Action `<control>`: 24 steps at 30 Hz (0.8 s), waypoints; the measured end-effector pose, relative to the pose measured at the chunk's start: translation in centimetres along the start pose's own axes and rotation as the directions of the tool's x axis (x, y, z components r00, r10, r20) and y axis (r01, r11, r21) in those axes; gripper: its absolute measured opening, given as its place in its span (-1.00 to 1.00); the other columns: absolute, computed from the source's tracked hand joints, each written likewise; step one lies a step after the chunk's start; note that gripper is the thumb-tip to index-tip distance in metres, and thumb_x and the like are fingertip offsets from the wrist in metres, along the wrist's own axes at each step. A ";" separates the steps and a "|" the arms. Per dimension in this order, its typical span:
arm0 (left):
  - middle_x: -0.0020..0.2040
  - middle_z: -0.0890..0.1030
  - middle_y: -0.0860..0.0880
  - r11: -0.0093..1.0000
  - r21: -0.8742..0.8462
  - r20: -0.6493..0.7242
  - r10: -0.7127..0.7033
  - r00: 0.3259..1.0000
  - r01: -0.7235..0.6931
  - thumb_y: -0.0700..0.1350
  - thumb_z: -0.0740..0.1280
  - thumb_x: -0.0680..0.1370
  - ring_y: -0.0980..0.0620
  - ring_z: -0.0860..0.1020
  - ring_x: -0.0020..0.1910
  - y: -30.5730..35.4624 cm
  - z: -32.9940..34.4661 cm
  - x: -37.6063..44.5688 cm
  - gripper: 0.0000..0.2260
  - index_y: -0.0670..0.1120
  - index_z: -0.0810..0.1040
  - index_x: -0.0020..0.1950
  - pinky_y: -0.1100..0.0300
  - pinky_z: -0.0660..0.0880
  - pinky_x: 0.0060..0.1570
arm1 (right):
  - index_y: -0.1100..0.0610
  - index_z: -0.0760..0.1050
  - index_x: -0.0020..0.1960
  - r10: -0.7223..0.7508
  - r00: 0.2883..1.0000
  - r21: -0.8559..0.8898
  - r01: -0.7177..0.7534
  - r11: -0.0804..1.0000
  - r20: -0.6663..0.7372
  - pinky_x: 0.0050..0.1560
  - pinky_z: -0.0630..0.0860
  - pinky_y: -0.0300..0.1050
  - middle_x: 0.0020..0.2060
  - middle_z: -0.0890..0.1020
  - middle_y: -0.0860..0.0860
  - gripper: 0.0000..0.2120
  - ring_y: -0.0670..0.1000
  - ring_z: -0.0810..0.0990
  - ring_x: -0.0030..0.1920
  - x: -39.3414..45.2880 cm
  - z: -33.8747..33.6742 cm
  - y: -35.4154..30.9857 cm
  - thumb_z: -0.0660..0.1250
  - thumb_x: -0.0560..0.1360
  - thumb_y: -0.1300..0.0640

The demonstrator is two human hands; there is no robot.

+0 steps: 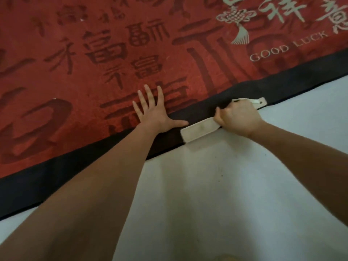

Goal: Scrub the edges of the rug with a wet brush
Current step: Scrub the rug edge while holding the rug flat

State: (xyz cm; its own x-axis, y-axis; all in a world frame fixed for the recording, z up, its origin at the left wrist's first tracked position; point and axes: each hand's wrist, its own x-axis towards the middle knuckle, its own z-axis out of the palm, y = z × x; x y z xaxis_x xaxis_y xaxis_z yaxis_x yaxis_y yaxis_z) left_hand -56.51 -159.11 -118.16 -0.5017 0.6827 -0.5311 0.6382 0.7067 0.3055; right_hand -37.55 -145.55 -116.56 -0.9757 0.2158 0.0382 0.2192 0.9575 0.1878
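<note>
Rug (94, 63): red pile with darker characters and a smooth black border along its near edge.
Brush (199, 129): long, flat, cream, lying on that border, its end overhanging the pale floor (216, 185).
Right hand (238, 118): fingers curled round the brush's middle.
Left hand (152, 112): fingers spread flat on the rug, beside the brush.

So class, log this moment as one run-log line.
step: scrubbing rug border | left hand: flat on rug | right hand: grips brush at edge

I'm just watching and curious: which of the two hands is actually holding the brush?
The right hand, its fingers curled round the middle of the white brush on the rug's black border. The left hand lies flat, fingers spread, on the red rug.
</note>
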 end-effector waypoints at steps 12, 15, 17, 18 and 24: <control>0.47 -0.55 -0.14 1.000 0.011 0.038 -0.026 0.999 0.026 0.48 0.40 0.25 -0.20 -0.51 0.45 0.3 -0.1 0.3 0.27 0.05 -0.47 0.52 -0.20 -0.41 0.42 | 0.27 0.53 -0.41 -0.014 1.000 0.028 0.014 1.000 0.012 -0.50 0.21 -0.25 -0.68 0.38 0.16 -0.79 0.10 0.38 -0.70 -1.0 0.8 2.5 0.24 0.38 0.31; 0.46 -0.55 -0.16 0.999 0.012 0.060 -0.052 0.997 0.051 0.47 0.41 0.24 -0.22 -0.51 0.45 0.6 -0.4 0.5 0.28 0.04 -0.48 0.52 -0.22 -0.41 0.41 | 0.23 0.60 -0.34 0.038 0.999 -0.059 -0.039 0.998 -0.012 -0.43 0.18 -0.26 -0.67 0.40 0.14 -0.80 0.08 0.40 -0.69 -1.2 1.0 1.0 0.21 0.33 0.28; 0.46 -0.55 -0.16 0.997 0.030 0.072 -0.066 0.995 0.064 0.47 0.41 0.24 -0.22 -0.50 0.45 0.9 -0.4 0.3 0.29 0.04 -0.48 0.52 -0.23 -0.39 0.42 | 0.18 0.58 -0.45 0.042 0.999 -0.022 -0.042 0.999 0.003 -0.44 0.15 -0.29 -0.68 0.41 0.11 -0.74 0.07 0.40 -0.69 -0.3 1.1 -1.7 0.20 0.35 0.21; 0.46 -0.55 -0.16 0.997 0.039 0.077 -0.074 0.994 0.071 0.47 0.41 0.24 -0.22 -0.50 0.45 1.1 -0.5 0.3 0.29 0.04 -0.48 0.52 -0.23 -0.39 0.42 | 0.17 0.53 -0.52 0.025 1.000 0.024 -0.026 0.999 0.011 -0.44 0.13 -0.29 -0.69 0.40 0.10 -0.70 0.07 0.39 -0.70 0.1 0.8 -1.9 0.23 0.37 0.19; 0.47 -0.54 -0.14 0.995 0.037 0.077 -0.099 0.992 0.097 0.45 0.43 0.24 -0.22 -0.49 0.46 1.4 -0.8 0.1 0.29 0.05 -0.48 0.52 -0.23 -0.37 0.44 | 0.33 0.60 -0.35 0.267 0.959 0.068 -0.273 0.960 0.094 -0.40 0.35 -0.10 -0.56 0.51 0.29 -0.56 0.25 0.54 -0.54 -2.3 -0.3 5.8 0.08 0.49 0.13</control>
State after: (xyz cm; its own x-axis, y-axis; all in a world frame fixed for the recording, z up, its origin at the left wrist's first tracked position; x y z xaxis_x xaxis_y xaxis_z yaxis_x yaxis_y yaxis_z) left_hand -56.17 -157.92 -117.11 -0.5163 0.5928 -0.6181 0.6077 0.7621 0.2232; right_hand -34.00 -140.54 -115.29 -0.8771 0.4803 -0.0052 0.4773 0.8727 0.1032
